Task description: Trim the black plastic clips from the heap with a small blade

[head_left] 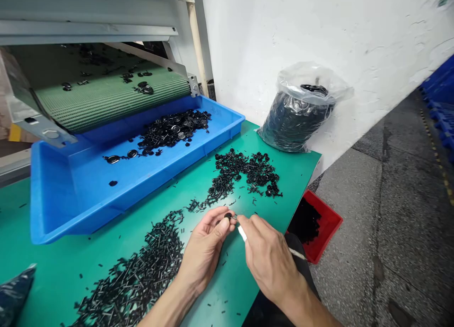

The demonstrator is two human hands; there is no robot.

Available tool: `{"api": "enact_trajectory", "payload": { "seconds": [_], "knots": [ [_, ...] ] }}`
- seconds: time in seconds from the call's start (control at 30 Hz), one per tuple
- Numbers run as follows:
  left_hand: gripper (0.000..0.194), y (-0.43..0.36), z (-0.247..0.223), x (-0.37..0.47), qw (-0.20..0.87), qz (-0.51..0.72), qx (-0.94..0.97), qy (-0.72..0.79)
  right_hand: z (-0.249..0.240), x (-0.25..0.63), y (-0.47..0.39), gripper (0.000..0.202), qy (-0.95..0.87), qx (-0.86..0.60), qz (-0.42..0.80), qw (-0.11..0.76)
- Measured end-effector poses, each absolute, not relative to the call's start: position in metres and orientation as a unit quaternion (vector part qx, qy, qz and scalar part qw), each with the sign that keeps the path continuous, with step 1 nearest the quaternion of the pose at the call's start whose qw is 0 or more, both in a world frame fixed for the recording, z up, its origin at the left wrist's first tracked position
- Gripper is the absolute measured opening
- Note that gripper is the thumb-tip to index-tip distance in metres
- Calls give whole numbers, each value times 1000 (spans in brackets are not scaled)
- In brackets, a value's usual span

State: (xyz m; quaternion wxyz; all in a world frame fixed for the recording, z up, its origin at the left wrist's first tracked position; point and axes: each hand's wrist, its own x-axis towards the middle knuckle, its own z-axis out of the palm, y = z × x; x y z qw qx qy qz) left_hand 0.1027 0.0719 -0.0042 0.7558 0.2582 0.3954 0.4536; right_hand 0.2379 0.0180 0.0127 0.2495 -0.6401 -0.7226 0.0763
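My left hand is closed, thumb and fingers pinching a small round black plastic part. Close beside it, my right hand grips a slim trimming tool with a white section and a thin metal tip. That tip points at the black part; whether it touches I cannot tell. Just beyond my hands lies a pile of round black parts with short stems. A larger heap of short black stick-like pieces spreads to the left of my left forearm.
A blue tray holding black parts sits under the end of a green conveyor belt. At the table's far corner a clear plastic bag full of black parts leans on the wall. A red bin stands below the table's right edge.
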Motion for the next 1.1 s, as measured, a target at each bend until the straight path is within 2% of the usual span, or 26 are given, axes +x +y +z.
{"api": "enact_trajectory", "payload": {
  "seconds": [0.33, 0.53, 0.63, 0.8, 0.97, 1.1],
  "knots": [
    [18, 69, -7, 104, 720, 464, 301, 419, 13, 223, 22, 29, -693, -672, 98, 242],
    [22, 68, -14, 102, 698, 453, 342, 437, 21, 247, 37, 25, -680, -636, 268, 249],
    [27, 69, -13, 103, 702, 441, 327, 453, 20, 257, 44, 24, -674, -632, 297, 241],
    [34, 73, -5, 105, 712, 453, 258, 470, 14, 262, 43, 29, -657, -660, 262, 254],
    [39, 77, 0, 104, 716, 452, 222, 483, 4, 296, 44, 33, -620, -736, 113, 249],
    [37, 80, 2, 103, 730, 448, 227, 464, 1, 315, 59, 36, -615, -752, 79, 223]
  ]
}}
